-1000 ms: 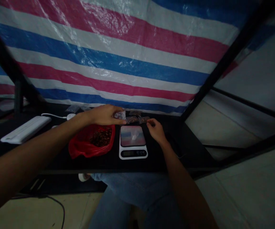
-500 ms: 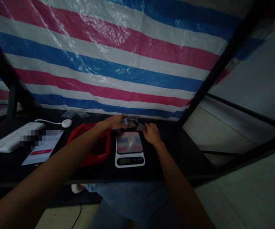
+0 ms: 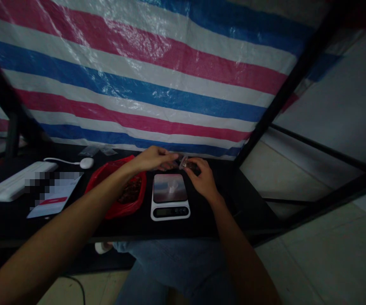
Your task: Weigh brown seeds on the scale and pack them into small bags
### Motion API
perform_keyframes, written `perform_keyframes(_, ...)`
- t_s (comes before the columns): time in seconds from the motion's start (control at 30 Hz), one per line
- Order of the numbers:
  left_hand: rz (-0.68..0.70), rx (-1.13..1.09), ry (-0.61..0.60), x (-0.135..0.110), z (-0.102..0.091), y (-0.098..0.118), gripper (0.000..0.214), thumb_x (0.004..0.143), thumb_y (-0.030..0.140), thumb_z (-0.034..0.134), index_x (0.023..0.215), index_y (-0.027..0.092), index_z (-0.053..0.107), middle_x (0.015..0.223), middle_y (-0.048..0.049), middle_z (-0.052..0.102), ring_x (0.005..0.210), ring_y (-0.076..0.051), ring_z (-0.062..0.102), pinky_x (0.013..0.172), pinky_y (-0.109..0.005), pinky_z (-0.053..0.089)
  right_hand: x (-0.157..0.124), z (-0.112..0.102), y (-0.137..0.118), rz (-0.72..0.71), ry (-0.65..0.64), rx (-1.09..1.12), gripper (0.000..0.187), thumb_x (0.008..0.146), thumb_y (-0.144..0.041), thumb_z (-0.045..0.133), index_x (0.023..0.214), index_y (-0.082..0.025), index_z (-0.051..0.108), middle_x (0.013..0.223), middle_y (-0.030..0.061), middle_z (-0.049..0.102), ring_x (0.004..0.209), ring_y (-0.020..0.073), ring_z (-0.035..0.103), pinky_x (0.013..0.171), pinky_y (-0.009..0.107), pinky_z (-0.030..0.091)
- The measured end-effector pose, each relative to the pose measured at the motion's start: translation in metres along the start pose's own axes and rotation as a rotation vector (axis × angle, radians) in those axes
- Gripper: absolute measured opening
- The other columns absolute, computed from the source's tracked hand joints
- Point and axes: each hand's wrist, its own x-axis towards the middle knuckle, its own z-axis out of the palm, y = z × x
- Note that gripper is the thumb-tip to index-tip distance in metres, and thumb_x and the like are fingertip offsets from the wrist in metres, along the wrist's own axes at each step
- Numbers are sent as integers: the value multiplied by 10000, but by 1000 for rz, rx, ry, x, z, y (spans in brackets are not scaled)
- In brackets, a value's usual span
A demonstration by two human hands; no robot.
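Note:
Behind the scale, small clear plastic bags (image 3: 183,162) with dark brown contents lie between my two hands. My right hand (image 3: 202,174) has its fingers closed around one of these bags from the right. From the left reaches my left hand (image 3: 155,159), its fingers pinched together on the bags' near side; the fingertips partly cover them. Just in front is a white kitchen scale (image 3: 170,212) with a shiny metal plate; a small clear patch, bag or reflection, shows on it. Under my left forearm stands a red plastic bag (image 3: 140,204), open, holding dark reddish-brown pieces.
Flat clear bags (image 3: 89,151) lie at the back left. A white power strip (image 3: 20,182), a white round-ended cable (image 3: 86,163) and a printed sheet (image 3: 60,195) are on the black table (image 3: 202,224). Striped sheeting (image 3: 157,97) hangs behind, between dark frame posts.
My hands have come closer together behind the scale. My right hand has moved from beside a small bag to gripping one. The view has shifted slightly.

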Motion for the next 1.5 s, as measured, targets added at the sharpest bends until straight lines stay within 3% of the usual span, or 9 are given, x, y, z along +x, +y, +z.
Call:
perform_keyframes(0.3,-192,-379,-70,-49,13,-7,324,699,411,875,865,169,738,817,-42,785,801,-164,747,751,-264,576,-6,10,-32,-150,-140,87,218,886,-217,677,1102,-240,701,1161,87,723,1139,265,616,1011,463,481)
perform_keyframes(0.43,-219,-449,-54,-73,14,-9,300,727,423,862,869,183,749,841,-29,800,833,-137,753,723,-196,551,-11,4,-53,-144,-233,210,302,855,-186,630,1155,-211,639,1177,103,678,1084,238,625,836,362,513)
perform_keyframes(0.53,-211,-495,-48,-92,18,-8,284,729,424,858,864,194,762,841,-24,806,838,-142,758,708,-187,552,-16,-2,-74,-29,-276,294,90,892,-274,608,937,-197,614,872,28,632,742,157,573,629,277,430)
perform_keyframes(0.6,-193,-485,-63,-101,22,-6,263,723,398,858,858,190,771,820,-27,804,819,-148,759,706,-195,557,-19,-2,-87,26,-335,312,182,915,-328,608,790,-198,580,722,-18,562,618,123,479,582,265,371)
perform_keyframes(0.83,-79,-384,-80,-110,32,-1,127,753,294,724,773,169,718,756,-10,767,707,-136,732,673,-223,557,-23,3,-98,51,-483,405,237,913,-217,491,679,-199,523,659,-21,530,619,119,490,586,251,357)
perform_keyframes(1.2,-23,-157,287,-91,43,-10,151,769,306,612,685,198,548,599,5,627,556,-154,595,567,-279,477,-16,13,-81,246,-343,293,185,789,-187,556,624,-205,475,614,-45,505,597,110,486,571,232,349)
perform_keyframes(1.3,189,47,424,-90,44,-20,220,807,362,680,904,170,634,890,-71,724,823,-225,686,765,-356,545,-16,15,-74,330,-335,352,195,827,-236,559,643,-202,506,640,-34,567,610,118,536,581,232,385)
perform_keyframes(1.4,442,198,408,-91,49,-29,725,724,443,832,1331,166,550,1392,-160,613,1288,-316,583,1099,-449,458,-16,18,-78,296,-377,422,174,810,-210,548,638,-192,538,638,-39,556,604,108,514,593,230,392)
perform_keyframes(1.5,402,213,301,-95,52,-34,599,849,465,734,1343,180,548,1345,-138,652,1237,-298,624,1091,-437,468,-15,19,-85,324,-423,528,171,810,-181,523,645,-184,567,635,-45,558,595,102,513,587,223,399)
